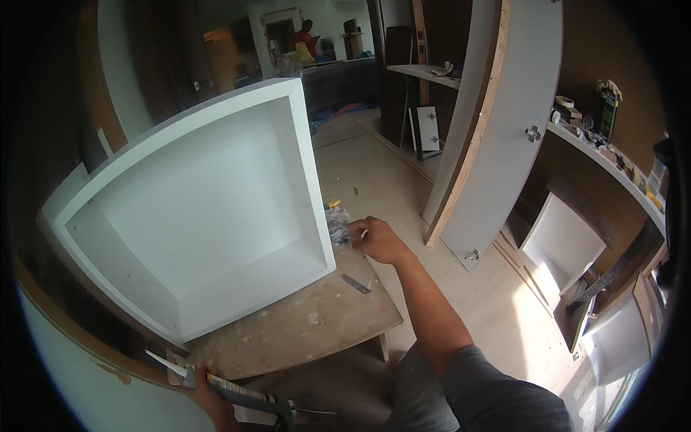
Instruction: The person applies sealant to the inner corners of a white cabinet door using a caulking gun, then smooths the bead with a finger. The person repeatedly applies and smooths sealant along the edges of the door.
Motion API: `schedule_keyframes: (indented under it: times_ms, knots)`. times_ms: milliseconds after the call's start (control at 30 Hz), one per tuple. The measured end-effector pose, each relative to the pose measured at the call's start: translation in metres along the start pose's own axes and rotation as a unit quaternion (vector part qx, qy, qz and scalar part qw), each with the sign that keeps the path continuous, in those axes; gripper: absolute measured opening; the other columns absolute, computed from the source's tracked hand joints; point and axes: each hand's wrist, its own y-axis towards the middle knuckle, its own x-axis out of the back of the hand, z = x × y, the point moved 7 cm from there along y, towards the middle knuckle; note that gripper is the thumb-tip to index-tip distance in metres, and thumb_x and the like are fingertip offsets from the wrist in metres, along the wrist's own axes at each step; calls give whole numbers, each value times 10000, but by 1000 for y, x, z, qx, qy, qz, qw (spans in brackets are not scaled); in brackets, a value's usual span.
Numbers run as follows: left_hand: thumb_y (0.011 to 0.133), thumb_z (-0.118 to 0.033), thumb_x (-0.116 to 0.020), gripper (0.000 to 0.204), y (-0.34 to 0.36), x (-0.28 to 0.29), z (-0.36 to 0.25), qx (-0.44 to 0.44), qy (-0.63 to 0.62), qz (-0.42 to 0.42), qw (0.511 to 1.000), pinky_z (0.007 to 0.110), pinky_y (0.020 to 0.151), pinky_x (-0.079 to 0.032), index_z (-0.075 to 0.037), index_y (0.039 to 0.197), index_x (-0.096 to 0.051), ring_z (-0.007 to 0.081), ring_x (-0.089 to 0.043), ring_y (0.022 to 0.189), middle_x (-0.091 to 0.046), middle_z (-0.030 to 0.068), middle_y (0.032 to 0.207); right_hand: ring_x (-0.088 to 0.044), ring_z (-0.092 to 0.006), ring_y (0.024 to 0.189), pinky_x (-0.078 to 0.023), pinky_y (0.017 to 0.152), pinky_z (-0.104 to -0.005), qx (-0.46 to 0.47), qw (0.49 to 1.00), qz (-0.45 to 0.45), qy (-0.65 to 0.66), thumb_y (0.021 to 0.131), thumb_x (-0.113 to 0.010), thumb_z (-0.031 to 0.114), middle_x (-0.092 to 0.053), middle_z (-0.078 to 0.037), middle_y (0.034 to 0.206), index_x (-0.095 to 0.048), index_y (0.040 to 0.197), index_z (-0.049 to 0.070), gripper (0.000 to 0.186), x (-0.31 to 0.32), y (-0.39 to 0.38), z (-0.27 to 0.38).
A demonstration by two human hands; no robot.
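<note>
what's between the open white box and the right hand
In the head view, a crumpled greyish bundle lies between the white box and the right hand, with something yellow at its far end.

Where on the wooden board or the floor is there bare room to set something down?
Free: the wooden board, between the white box and the board's near edge, left of the metal strip; also floor between board and grey panel. Crowded: around the right hand and crumpled material, and the cluttered shelf at right.
</note>
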Motion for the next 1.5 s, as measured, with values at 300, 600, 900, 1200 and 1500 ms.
schedule_keyframes:
  times_ms: [300,600,900,1200,1500]
  knots:
    - [988,-102,-635,729,-13,-6,1,-42,4,16,999,278,729,-509,-131,1657,-348,117,-566,767,-569,21,880,-718,-372,968,-575,876,-447,14,996,-83,29,781,-777,9,-731,-196,1037,-777,974,29,194,-21,10,-26]
    - [947,-18,-602,722,-25,-8,-16,-96,-2,29,995,277,758,-504,-69,1630,-375,134,-573,800,-572,51,985,-719,-238,787,-567,713,-376,0,993,-120,21,766,-868,44,-733,-131,841,-742,888,10,179,6,-10,4]
    - [922,-80,-650,700,-82,0,-94,-212,-38,69,974,277,726,-519,-48,1584,-424,138,-590,730,-554,40,837,-655,-91,742,-539,679,-274,48,871,252,418,1053,-701,154,-715,-25,843,-738,986,4,168,9,-179,73]
    - [968,-294,-659,588,-104,-23,-194,-222,-173,135,950,249,696,-503,-60,1482,-493,114,-563,724,-523,35,937,-662,-241,1167,-535,1011,-433,-64,768,605,202,980,-749,400,-703,-129,1238,-622,1369,30,552,-158,-386,65]
    - [1078,-262,-557,284,-119,-51,-244,-150,-478,236,833,276,744,-562,-37,1244,-504,108,-563,808,-538,60,971,-531,-378,1397,-423,1176,-532,15,542,417,729,951,-773,441,-529,-230,1488,-389,1572,50,828,-87,-347,206]
